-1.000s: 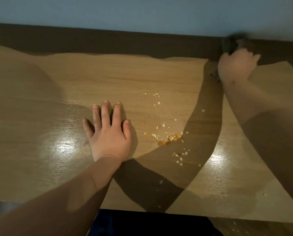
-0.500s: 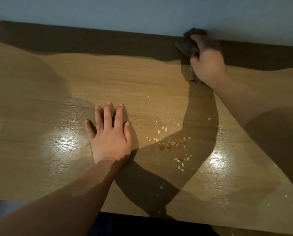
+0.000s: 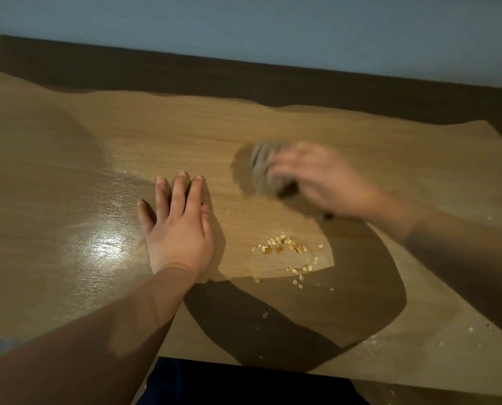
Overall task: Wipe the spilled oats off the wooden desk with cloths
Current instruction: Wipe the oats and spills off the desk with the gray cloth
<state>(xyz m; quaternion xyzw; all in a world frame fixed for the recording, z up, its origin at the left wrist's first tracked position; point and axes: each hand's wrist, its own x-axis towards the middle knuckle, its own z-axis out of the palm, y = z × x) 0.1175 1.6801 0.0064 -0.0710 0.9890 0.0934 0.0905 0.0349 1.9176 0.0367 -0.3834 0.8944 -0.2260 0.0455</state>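
A small heap of spilled oats (image 3: 284,247) with an amber wet spot lies on the wooden desk (image 3: 68,200), right of centre; loose flakes trail toward the near edge. My left hand (image 3: 179,226) rests flat on the desk, fingers straight, just left of the oats. My right hand (image 3: 322,182), blurred by motion, grips a bunched grey cloth (image 3: 262,171) on the desk just beyond the oats.
A dark skirting strip (image 3: 243,74) and a blue-grey wall (image 3: 243,24) run along the desk's far side. Stray flakes (image 3: 471,328) lie near the front right corner. The desk's near edge (image 3: 243,362) is close to my body.
My right hand has carried the cloth from the desk's far edge by the wall toward me and left, down to just beyond the oats. My left hand has stayed flat.
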